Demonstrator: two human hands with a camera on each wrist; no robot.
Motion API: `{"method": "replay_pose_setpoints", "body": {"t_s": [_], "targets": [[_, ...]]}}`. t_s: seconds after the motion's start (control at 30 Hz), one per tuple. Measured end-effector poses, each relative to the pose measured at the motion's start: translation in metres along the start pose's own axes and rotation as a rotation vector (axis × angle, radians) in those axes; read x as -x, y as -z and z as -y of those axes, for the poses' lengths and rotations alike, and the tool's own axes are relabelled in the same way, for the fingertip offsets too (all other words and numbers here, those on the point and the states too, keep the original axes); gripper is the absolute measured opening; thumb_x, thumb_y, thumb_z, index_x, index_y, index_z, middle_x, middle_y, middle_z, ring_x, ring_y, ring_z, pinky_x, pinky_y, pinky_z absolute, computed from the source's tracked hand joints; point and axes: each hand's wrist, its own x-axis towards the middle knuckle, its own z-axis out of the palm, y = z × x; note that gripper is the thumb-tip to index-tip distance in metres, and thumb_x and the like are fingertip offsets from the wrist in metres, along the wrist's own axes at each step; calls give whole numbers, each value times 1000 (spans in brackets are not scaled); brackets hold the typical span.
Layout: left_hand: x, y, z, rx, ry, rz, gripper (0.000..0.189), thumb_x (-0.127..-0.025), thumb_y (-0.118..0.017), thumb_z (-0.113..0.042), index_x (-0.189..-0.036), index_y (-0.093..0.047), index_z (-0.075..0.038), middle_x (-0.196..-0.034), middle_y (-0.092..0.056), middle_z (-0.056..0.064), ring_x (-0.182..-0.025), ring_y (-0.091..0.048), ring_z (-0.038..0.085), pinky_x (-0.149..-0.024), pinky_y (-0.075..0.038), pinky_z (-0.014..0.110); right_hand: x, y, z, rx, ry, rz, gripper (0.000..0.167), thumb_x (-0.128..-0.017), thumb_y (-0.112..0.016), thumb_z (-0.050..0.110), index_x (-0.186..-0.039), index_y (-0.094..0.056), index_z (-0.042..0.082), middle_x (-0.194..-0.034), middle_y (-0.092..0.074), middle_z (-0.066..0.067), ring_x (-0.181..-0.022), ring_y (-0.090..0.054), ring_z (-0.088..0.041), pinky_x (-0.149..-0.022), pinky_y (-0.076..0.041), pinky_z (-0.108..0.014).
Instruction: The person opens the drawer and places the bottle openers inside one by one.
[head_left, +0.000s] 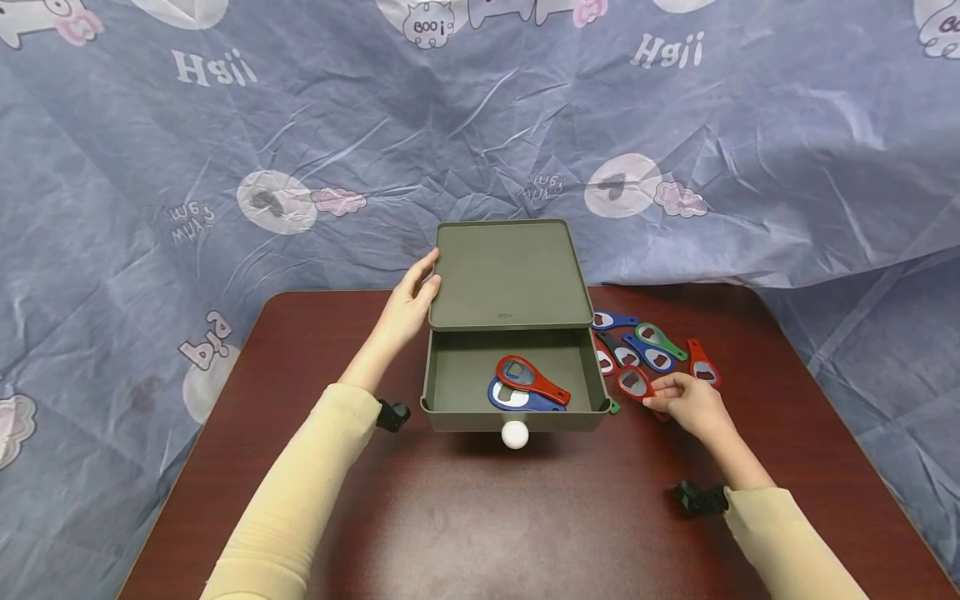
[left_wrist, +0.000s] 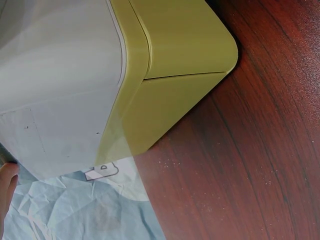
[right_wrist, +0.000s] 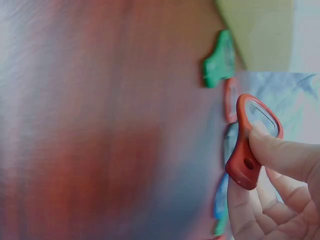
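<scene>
My right hand pinches a red bottle opener between thumb and fingers, to the right of the drawer box. My left hand lies along the left side of the olive-green box, its fingers fairly straight against the edge. The box's drawer is pulled out at the front, with a round white knob. Inside it a red bottle opener overlaps a blue bottle opener. In the left wrist view only a few fingertips show at the lower left.
Several loose bottle openers lie right of the box, among them a green one, a blue one and a red one. All stand on a dark red-brown wooden table. Behind hangs a wrinkled blue-grey cloth.
</scene>
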Motion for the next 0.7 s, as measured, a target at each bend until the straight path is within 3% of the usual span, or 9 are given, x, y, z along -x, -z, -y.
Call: {"method": "replay_pose_setpoints", "body": {"t_s": [0.17,0.37,0.47,0.6,0.7], "targets": [[0,1,-2,22,12,9,50,-106,-43,-28,-155,-33,-24,-160,-31,6,-147,-32,22,-119,-30,41,3,20,28,-74,19,-5,41,-84,-79,24,-111,-65,-4,-84,-76,-2,-66,-59,7,-60,-46,-21],[-1,2,-4,42,32,28,51,-106,-42,-21,-156,-31,-17,-161,-28,10,-148,-29,26,-120,-28,43,12,47,72,-191,87,-22,40,-85,-77,18,-114,-63,-5,-77,-69,20,-67,-62,6,-60,-49,-20],[-1,1,-3,39,34,26,51,-106,-43,-23,-156,-31,-19,-161,-29,8,-148,-30,24,-120,-29,42,17,57,92,-204,126,-40,38,-85,-77,17,-113,-63,-5,-74,-66,27,-68,-62,7,-59,-48,-18],[-1,0,-2,20,19,13,50,-106,-43,-27,-155,-33,-24,-161,-31,5,-147,-32,20,-119,-31,39,24,67,116,-234,124,-39,36,-86,-77,20,-111,-62,-1,-70,-65,29,-63,-60,6,-46,-39,-22],[-1,1,0,3,5,7,50,-106,-44,-29,-155,-33,-26,-160,-32,5,-147,-33,21,-119,-31,40,28,71,133,-282,130,-13,34,-86,-77,20,-110,-62,1,-72,-66,26,-63,-62,4,-46,-40,-21]]}}
